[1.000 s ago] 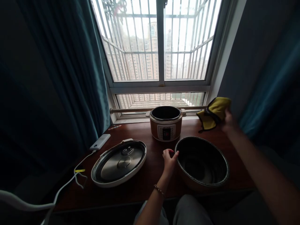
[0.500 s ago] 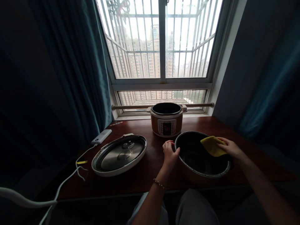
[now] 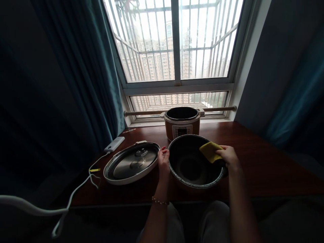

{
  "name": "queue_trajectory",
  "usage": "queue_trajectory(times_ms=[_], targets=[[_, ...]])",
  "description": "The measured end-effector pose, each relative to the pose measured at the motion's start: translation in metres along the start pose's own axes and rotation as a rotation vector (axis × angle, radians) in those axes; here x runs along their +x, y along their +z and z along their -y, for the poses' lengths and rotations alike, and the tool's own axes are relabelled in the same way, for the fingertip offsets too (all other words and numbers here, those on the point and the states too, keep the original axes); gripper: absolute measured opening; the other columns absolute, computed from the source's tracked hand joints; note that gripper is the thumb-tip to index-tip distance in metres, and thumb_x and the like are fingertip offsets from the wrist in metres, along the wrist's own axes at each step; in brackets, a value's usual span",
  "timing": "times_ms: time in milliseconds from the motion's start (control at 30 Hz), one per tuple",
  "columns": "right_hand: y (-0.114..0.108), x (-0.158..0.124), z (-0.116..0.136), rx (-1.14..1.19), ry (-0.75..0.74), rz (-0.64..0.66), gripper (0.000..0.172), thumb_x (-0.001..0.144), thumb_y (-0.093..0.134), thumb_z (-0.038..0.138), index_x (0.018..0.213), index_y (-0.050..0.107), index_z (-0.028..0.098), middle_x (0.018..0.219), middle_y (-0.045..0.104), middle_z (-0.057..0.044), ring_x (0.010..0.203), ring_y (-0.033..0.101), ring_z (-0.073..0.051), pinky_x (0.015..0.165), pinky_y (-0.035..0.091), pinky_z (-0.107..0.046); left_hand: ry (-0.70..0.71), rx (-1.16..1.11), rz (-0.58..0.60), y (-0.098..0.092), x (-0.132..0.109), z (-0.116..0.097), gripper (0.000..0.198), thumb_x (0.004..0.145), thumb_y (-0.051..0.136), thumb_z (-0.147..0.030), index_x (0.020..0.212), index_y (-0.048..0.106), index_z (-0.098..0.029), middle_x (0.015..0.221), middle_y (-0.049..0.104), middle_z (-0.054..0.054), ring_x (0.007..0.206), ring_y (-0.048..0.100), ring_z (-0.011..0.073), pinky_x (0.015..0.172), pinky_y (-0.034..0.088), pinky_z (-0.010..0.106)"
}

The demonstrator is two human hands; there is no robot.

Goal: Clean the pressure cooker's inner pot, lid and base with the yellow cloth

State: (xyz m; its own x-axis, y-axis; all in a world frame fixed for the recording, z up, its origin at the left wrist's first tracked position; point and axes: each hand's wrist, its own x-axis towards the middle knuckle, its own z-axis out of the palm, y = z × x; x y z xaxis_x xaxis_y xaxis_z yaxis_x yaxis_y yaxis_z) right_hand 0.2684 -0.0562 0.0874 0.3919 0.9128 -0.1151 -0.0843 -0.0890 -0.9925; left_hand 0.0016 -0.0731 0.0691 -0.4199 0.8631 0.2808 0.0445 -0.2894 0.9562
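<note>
A dark inner cooking pot (image 3: 191, 165) with a pale worn rim sits near the table's front. My left hand (image 3: 164, 160) presses against the pot's left side at the rim, fingers bent upward and the thumb side touching it. My right hand (image 3: 231, 157) pinches a yellow cloth (image 3: 210, 152) at the pot's right rim; the cloth hangs over the inside wall. Behind the pot stands the brown and white electric cooker body (image 3: 168, 129), its front panel partly hidden by the pot. Left of my left hand lies the cooker lid (image 3: 118, 181), metal inner side up.
A white power strip (image 3: 114, 144) lies at the table's left edge, its white cable (image 3: 73, 195) running down to the front left. A yellow tag (image 3: 95, 170) is on the cable. Behind the wooden table (image 3: 258, 162) are a barred window and blue curtains (image 3: 101, 84).
The inner pot has moved left, closer to the lid, and now covers part of the cooker's front. Both hands have moved left with it, the cloth still in my right hand.
</note>
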Motion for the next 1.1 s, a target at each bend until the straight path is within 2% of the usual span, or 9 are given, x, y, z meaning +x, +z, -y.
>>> queue_trajectory(times_ms=[67,133,333,400,567,700,933,1100], targets=[[0.004,-0.002,-0.005,-0.006,-0.005,0.001,0.021,0.047,0.064,0.011,0.067,0.067,0.017,0.054,0.065,-0.002,0.048,0.061,-0.019,0.045,0.049,-0.028,-0.056,-0.103,0.043,-0.006,0.004,0.002,0.027,0.077,0.052,-0.041,0.083,0.054,-0.015,0.132,0.042,0.011,0.092,0.058,0.018,0.076,0.047,0.03],[0.005,-0.003,-0.01,-0.021,-0.017,-0.021,0.022,0.047,0.064,0.011,0.067,0.067,0.016,0.055,0.065,-0.002,0.049,0.061,-0.019,0.046,0.049,-0.027,-0.086,-0.16,0.063,-0.008,0.006,0.004,0.029,0.074,0.056,-0.042,0.081,0.056,-0.014,0.132,0.043,0.011,0.094,0.057,0.0187,0.078,0.047,0.029],[0.005,-0.003,-0.02,-0.125,-0.162,-0.104,0.027,0.05,0.065,0.018,0.076,0.07,0.016,0.064,0.069,-0.004,0.057,0.065,-0.022,0.05,0.051,-0.029,-0.157,-0.231,0.045,-0.007,0.007,0.007,0.035,0.071,0.061,-0.043,0.09,0.06,-0.014,0.107,0.061,0.01,0.097,0.059,0.0213,0.083,0.046,0.032],[0.006,-0.004,-0.022,-0.13,-0.179,-0.118,0.028,0.051,0.066,0.02,0.078,0.07,0.015,0.065,0.069,-0.005,0.059,0.065,-0.023,0.051,0.051,-0.029,-0.152,-0.219,0.054,-0.008,0.008,0.007,0.035,0.072,0.061,-0.044,0.089,0.061,-0.014,0.107,0.062,0.01,0.1,0.058,0.0215,0.085,0.045,0.032],[0.008,-0.006,-0.023,-0.077,-0.137,-0.14,0.035,0.05,0.069,0.022,0.084,0.07,0.013,0.071,0.07,-0.005,0.063,0.065,-0.022,0.055,0.052,-0.028,-0.144,-0.156,0.104,-0.012,0.009,0.009,0.038,0.073,0.061,-0.047,0.089,0.063,-0.012,0.124,0.054,0.012,0.108,0.054,0.0225,0.09,0.042,0.032],[0.009,-0.007,-0.022,-0.049,-0.12,-0.156,0.035,0.048,0.071,0.024,0.081,0.069,0.013,0.07,0.069,-0.005,0.062,0.064,-0.021,0.054,0.05,-0.027,-0.146,-0.111,0.124,-0.014,0.01,0.013,0.038,0.073,0.061,-0.047,0.088,0.063,-0.012,0.13,0.049,0.013,0.112,0.052,0.0237,0.093,0.039,0.033],[0.009,-0.016,-0.015,0.072,-0.093,-0.179,0.036,0.049,0.072,0.025,0.083,0.068,0.012,0.07,0.068,-0.005,0.06,0.062,-0.019,0.055,0.05,-0.026,-0.107,-0.029,0.134,-0.017,0.007,0.012,0.041,0.074,0.061,-0.048,0.091,0.065,-0.011,0.118,0.058,0.014,0.106,0.055,0.025,0.092,0.04,0.036],[0.009,-0.017,-0.019,0.08,-0.142,-0.232,0.039,0.053,0.072,0.036,0.082,0.068,0.01,0.065,0.065,-0.002,0.059,0.059,-0.017,0.053,0.047,-0.026,-0.034,0.125,0.146,-0.02,-0.002,-0.001,0.051,0.083,0.043,-0.055,0.098,0.064,-0.011,0.099,0.066,0.012,0.097,0.06,0.025,0.089,0.043,0.037]])
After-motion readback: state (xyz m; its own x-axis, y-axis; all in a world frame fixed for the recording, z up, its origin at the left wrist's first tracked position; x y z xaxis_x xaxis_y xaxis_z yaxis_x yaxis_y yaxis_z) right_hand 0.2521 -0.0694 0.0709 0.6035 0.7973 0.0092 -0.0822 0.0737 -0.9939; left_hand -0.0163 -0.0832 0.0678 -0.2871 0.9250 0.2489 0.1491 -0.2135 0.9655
